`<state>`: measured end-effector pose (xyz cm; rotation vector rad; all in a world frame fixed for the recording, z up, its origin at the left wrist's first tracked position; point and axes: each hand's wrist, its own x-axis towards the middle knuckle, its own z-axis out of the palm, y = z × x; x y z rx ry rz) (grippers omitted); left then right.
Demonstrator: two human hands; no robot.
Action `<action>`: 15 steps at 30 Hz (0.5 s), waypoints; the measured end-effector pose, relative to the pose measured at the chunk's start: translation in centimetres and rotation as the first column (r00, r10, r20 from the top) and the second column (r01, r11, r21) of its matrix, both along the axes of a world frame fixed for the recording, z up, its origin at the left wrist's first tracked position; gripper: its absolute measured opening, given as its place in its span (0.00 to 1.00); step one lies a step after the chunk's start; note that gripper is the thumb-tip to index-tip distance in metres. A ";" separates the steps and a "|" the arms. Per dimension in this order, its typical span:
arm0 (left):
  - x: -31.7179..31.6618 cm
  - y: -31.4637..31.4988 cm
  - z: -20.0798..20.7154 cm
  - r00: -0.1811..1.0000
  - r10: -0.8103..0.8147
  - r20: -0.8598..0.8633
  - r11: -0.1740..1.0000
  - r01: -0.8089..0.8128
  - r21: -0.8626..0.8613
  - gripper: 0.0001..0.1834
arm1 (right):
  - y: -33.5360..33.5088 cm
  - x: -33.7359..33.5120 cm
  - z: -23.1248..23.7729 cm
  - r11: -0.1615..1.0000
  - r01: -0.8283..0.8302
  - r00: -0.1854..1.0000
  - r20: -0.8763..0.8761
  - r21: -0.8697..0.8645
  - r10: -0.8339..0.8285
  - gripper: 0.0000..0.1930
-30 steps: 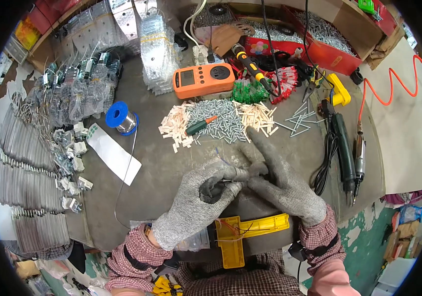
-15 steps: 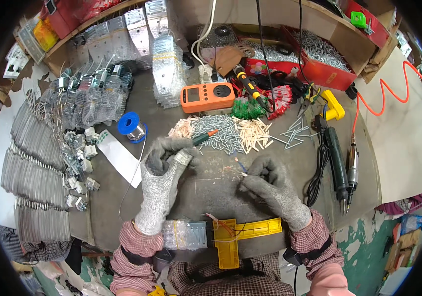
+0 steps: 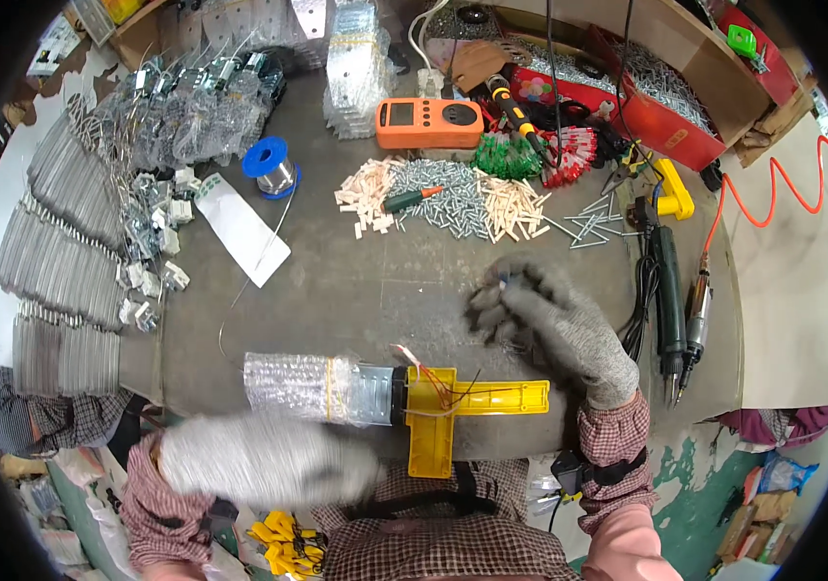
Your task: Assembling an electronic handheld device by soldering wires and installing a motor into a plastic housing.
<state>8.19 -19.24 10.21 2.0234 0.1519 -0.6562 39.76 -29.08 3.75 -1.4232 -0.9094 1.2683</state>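
Observation:
My left hand [image 3: 273, 463], in a grey glove, is smeared by motion in front of the bench's near edge; its fingers cannot be made out. Just beyond it lies a bubble-wrapped metal part [image 3: 302, 387]. This adjoins a yellow T-shaped plastic housing [image 3: 430, 426] with red, white and dark wires [image 3: 441, 385] on top. Over the bench to the right, my gloved right hand [image 3: 549, 315] has its fingers curled together. A small bit of blue wire [image 3: 503, 285] shows at its fingertips; the rest is hidden. A green tool with an orange tip [image 3: 412, 199] rests on the screw pile.
Screws [image 3: 452, 198] and cream-coloured pieces [image 3: 515, 208] lie beyond my hands, before an orange meter [image 3: 428, 124]. A solder spool [image 3: 270, 167] and stacked grey metal strips [image 3: 56, 261] stand left. Right are a dark electric screwdriver [image 3: 667, 300], another corded tool [image 3: 696, 329] and a coiled orange hose [image 3: 782, 184].
The view has shifted, so the bench sits higher. My left hand has swept from beside the green tool back toward my body. My right hand's fingers now cover most of the wire.

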 end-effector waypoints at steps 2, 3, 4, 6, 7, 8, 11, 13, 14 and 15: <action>-0.7 -3.9 -0.4 0.983 -0.165 -0.085 0.952 0.181 0.247 0.21 | -0.8 0.5 -0.7 0.966 -0.249 0.968 -0.054 -0.066 0.246 0.17; -0.1 -5.4 -0.6 0.994 0.037 0.104 0.930 -0.073 0.360 0.20 | -0.8 -0.1 -0.1 0.966 -0.258 0.964 -0.067 0.008 0.258 0.14; 0.7 -6.7 -1.0 0.927 0.212 0.309 0.845 -0.333 0.419 0.18 | -1.0 -0.3 0.4 0.963 -0.270 0.961 -0.067 0.002 0.269 0.14; 3.6 -7.6 -3.7 0.927 0.109 0.358 0.703 -0.327 0.632 0.17 | -1.3 -0.2 1.4 0.858 -0.514 0.827 0.251 -0.024 0.503 0.14; 4.5 -7.7 -4.8 0.929 -0.008 0.369 0.504 -0.315 0.804 0.16 | -1.5 -0.6 1.6 0.826 -0.560 0.816 0.126 -0.066 0.564 0.14; 4.7 -7.9 -5.4 0.926 0.001 0.379 0.500 -0.328 0.801 0.16 | -1.6 -0.5 1.6 0.794 -0.586 0.788 0.117 -0.161 0.605 0.13; 4.6 -8.1 -5.1 0.850 0.093 0.518 0.616 -0.458 0.641 0.12 | -1.2 -1.5 0.1 0.801 -0.588 0.794 0.108 -0.114 0.598 0.12; 3.8 -7.6 -5.4 0.680 0.374 0.630 0.710 -0.647 0.277 0.11 | -1.0 -2.4 -0.5 0.901 -0.426 0.905 -0.043 -0.083 0.424 0.13; 3.6 -7.3 -5.7 0.472 0.651 0.595 0.655 -0.745 -0.126 0.12 | -1.2 -2.4 -0.2 0.903 -0.421 0.907 -0.042 -0.086 0.419 0.13; 3.3 -7.2 -6.3 0.364 0.746 0.557 0.582 -0.764 -0.280 0.12 | -1.3 -2.6 0.2 0.914 -0.403 0.915 -0.003 -0.054 0.403 0.13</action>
